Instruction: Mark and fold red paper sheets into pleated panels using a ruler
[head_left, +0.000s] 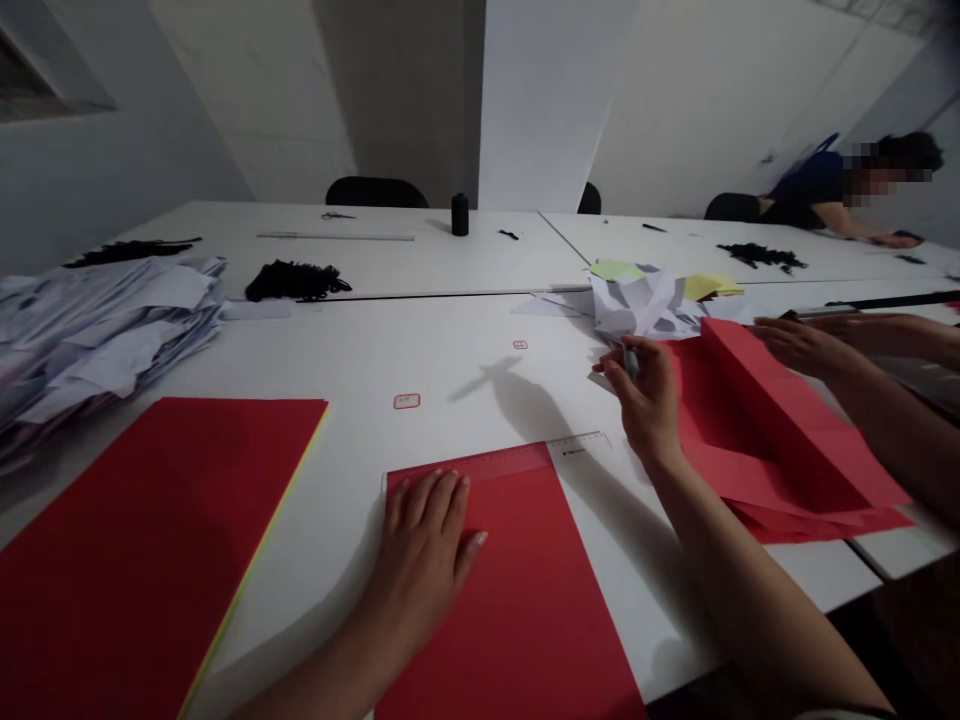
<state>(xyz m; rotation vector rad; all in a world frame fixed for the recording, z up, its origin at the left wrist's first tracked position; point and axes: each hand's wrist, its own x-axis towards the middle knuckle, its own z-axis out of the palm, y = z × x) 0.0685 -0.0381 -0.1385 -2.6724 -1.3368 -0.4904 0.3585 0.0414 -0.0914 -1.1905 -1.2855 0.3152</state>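
My left hand (431,525) lies flat, fingers stretched, on a sheet of red paper (525,600) in front of me. Across the far end of that sheet runs a clear ruler (581,445), its right end sticking out past the paper. My right hand (645,400) is raised above the table to the right of the ruler. Its fingers are closed round a slim grey tool (630,360); whether it is a pen or a knife I cannot make out. Folded red paper (780,430) lies just beyond my right forearm.
A co-worker's hands (817,345) are at the folded red paper. A red paper stack (150,530) lies left, below piled white paper (112,330). Paper scraps (645,300), black yarn (296,280), a black spool (460,215) and a long ruler (337,237) stand or lie farther back.
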